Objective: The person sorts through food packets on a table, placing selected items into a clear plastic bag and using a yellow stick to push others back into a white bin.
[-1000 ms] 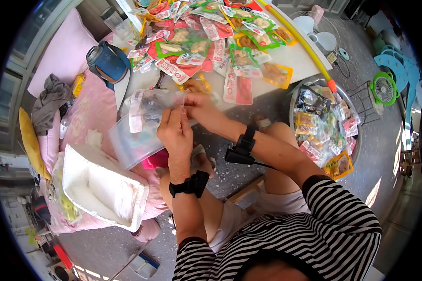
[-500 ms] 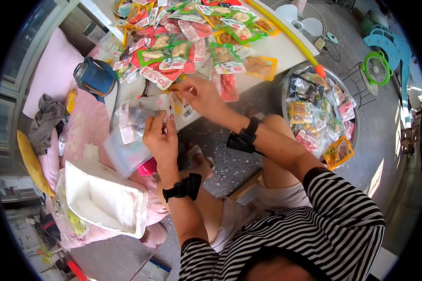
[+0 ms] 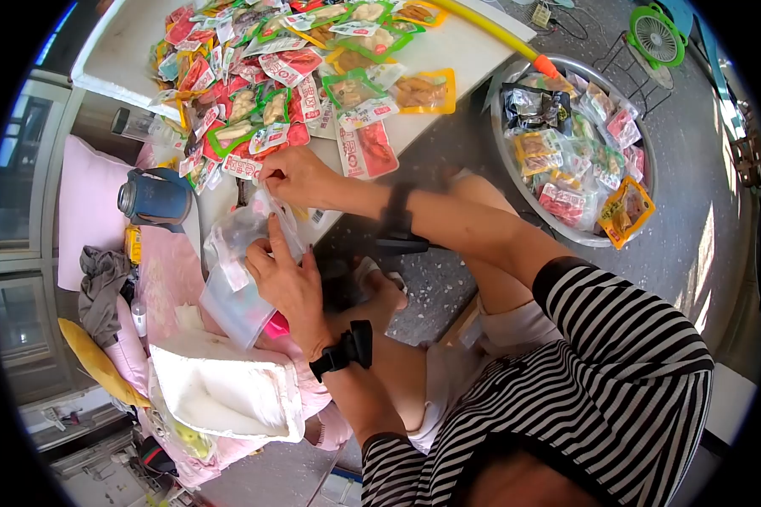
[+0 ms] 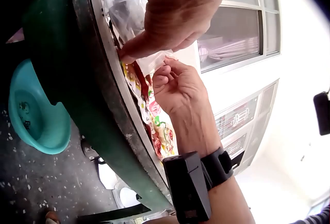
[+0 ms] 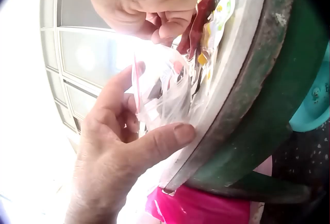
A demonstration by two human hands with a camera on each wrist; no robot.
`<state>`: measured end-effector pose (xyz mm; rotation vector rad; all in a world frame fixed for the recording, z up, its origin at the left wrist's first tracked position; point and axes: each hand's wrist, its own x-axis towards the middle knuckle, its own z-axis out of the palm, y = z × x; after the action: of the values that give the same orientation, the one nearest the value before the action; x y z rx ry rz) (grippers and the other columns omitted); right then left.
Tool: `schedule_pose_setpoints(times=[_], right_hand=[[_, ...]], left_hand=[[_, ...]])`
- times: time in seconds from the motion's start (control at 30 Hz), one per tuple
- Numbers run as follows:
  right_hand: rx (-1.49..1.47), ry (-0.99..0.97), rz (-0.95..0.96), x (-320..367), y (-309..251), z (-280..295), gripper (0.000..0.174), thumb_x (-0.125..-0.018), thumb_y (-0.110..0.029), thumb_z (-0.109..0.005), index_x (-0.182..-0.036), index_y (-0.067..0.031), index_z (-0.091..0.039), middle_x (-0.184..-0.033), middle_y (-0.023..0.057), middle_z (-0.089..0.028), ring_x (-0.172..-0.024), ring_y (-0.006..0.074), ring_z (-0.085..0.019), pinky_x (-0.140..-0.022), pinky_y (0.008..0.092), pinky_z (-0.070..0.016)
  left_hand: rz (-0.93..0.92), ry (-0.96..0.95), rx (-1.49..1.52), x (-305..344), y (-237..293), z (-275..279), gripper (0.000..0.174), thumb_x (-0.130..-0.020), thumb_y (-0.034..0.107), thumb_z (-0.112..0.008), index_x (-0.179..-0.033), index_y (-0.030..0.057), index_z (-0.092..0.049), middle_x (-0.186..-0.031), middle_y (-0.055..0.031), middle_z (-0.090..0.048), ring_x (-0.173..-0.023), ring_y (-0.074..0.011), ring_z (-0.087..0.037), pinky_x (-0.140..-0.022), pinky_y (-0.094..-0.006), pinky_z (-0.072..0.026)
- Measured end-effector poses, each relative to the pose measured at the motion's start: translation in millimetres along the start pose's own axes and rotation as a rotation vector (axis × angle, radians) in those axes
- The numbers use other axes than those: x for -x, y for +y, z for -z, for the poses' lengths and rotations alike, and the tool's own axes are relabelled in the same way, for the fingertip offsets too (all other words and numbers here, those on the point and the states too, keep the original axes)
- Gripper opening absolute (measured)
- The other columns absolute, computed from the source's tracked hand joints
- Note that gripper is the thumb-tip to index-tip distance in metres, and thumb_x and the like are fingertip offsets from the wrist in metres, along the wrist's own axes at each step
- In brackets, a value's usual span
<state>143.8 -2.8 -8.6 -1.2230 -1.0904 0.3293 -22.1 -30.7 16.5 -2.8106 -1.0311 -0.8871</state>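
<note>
A clear plastic bag [image 3: 266, 215] with a pinkish strip along its mouth hangs between my two hands at the table's near edge. My right hand [image 3: 300, 179] pinches the bag's upper edge, its other fingers curled. Lower down, my left hand [image 3: 283, 279] holds the bag's near side. In the right wrist view the left thumb [image 5: 167, 137] lies along one side of the bag and the fingers are on the other. More clear plastic bags [image 3: 232, 308] lie under the left hand. A heap of sealed food packets [image 3: 287, 66] spreads beyond the right hand.
At the right a metal basin [image 3: 499, 160] on the floor holds several packets. A yellow pole [image 3: 490, 29] lies along the table. A blue flask [image 3: 156, 198] stands at the left, and a white foam box [image 3: 228, 397] is near my left arm.
My hands have drawn apart with the bag between them; its mouth has spread. The right hand has moved up and away from the left. The head view has shifted and turned.
</note>
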Motion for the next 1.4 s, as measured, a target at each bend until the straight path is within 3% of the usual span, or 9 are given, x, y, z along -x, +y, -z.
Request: schedule_pose_setpoints(times=[0.27, 0.47, 0.57, 0.67, 0.7, 0.8, 1.0, 1.13, 1.4], right_hand=[[-0.302, -0.090, -0.224, -13, -42, 5, 0.012, -0.077, -0.003, -0.058, -0.081, 0.0036, -0.067, -0.063, 0.0082, -0.062, -0.051, 0.0118, -0.057, -0.047, 0.0272, -0.0470], [-0.574, -0.259, -0.300, -32, -96, 28, 0.012, -0.083, -0.007, -0.062, -0.089, 0.0015, -0.068, -0.064, 0.0026, -0.059, -0.051, 0.0074, -0.054, -0.046, 0.0223, -0.0461], [-0.444, -0.386, -0.133, -28, -128, 58, 0.018, -0.082, -0.016, -0.068, -0.087, 0.0015, -0.068, -0.063, 0.0021, -0.060, -0.052, 0.0083, -0.055, -0.051, 0.0223, -0.0469], [-0.082, -0.323, 0.214, 5, -163, 92, 0.037, -0.076, -0.030, -0.077, -0.097, -0.0020, -0.066, -0.089, 0.0060, -0.062, -0.080, 0.0147, -0.058, -0.067, 0.0270, -0.0474], [0.019, -0.286, 0.366, 18, -171, 100, 0.042, -0.074, -0.032, -0.079, -0.100, -0.0029, -0.065, -0.095, 0.0070, -0.061, -0.086, 0.0164, -0.058, -0.069, 0.0285, -0.0473], [0.138, -0.472, 0.173, 72, -197, 122, 0.068, -0.062, -0.041, -0.083, -0.110, 0.0009, -0.058, -0.099, 0.0128, -0.058, -0.090, 0.0254, -0.058, -0.075, 0.0374, -0.0487], [0.476, -0.442, 0.041, 197, -219, 150, 0.032, -0.088, -0.030, -0.059, -0.083, 0.0023, -0.056, -0.078, 0.0172, -0.059, -0.073, 0.0379, -0.058, -0.062, 0.0418, -0.0457], [0.303, -0.213, 0.037, 248, -206, 171, 0.030, -0.091, -0.019, -0.057, -0.071, 0.0033, -0.053, -0.063, 0.0186, -0.053, -0.063, 0.0378, -0.052, -0.055, 0.0430, -0.0394], [0.026, 0.239, -0.428, 296, -177, 248, 0.033, -0.093, -0.022, -0.057, -0.068, -0.0002, -0.055, -0.054, 0.0005, -0.049, -0.051, 0.0073, -0.046, -0.047, 0.0296, -0.0380]], left_hand=[[-0.028, 0.417, 0.370, -8, -22, 11, 0.022, -0.088, 0.007, -0.062, -0.109, 0.0032, -0.068, -0.084, -0.0089, -0.044, -0.079, -0.0223, -0.045, -0.069, -0.0319, -0.0401], [0.058, 0.452, 0.509, -44, -16, 82, 0.022, -0.094, 0.014, -0.056, -0.104, -0.0012, -0.067, -0.095, -0.0091, -0.052, -0.089, -0.0178, -0.049, -0.077, -0.0296, -0.0407], [0.148, 0.458, 0.672, -48, 7, 115, 0.021, -0.093, 0.015, -0.056, -0.097, -0.0040, -0.065, -0.094, -0.0080, -0.059, -0.088, -0.0155, -0.053, -0.079, -0.0274, -0.0419], [0.282, 0.463, 0.965, -33, 28, 127, 0.020, -0.092, 0.014, -0.057, -0.091, -0.0048, -0.064, -0.084, -0.0056, -0.062, -0.079, -0.0130, -0.053, -0.077, -0.0264, -0.0432], [0.273, 0.428, 1.007, -25, 38, 128, 0.020, -0.092, 0.014, -0.057, -0.090, -0.0047, -0.064, -0.084, -0.0058, -0.062, -0.078, -0.0130, -0.053, -0.076, -0.0264, -0.0434], [0.222, 0.310, 1.056, 3, 75, 123, 0.019, -0.092, 0.013, -0.057, -0.086, -0.0039, -0.063, -0.084, -0.0059, -0.061, -0.076, -0.0128, -0.053, -0.072, -0.0259, -0.0443], [0.189, -0.055, 1.300, 68, 123, 88, 0.018, -0.093, 0.011, -0.055, -0.085, -0.0046, -0.060, -0.080, -0.0064, -0.060, -0.073, -0.0119, -0.052, -0.070, -0.0245, -0.0425], [0.086, -0.262, 1.367, 88, 153, 74, 0.020, -0.094, 0.013, -0.053, -0.087, -0.0053, -0.060, -0.085, -0.0070, -0.059, -0.077, -0.0114, -0.052, -0.072, -0.0239, -0.0418], [0.267, -0.188, 1.242, 93, 136, 62, 0.026, -0.097, 0.015, -0.050, -0.114, -0.0021, -0.060, -0.097, -0.0079, -0.064, -0.080, -0.0098, -0.054, -0.070, -0.0214, -0.0439]])
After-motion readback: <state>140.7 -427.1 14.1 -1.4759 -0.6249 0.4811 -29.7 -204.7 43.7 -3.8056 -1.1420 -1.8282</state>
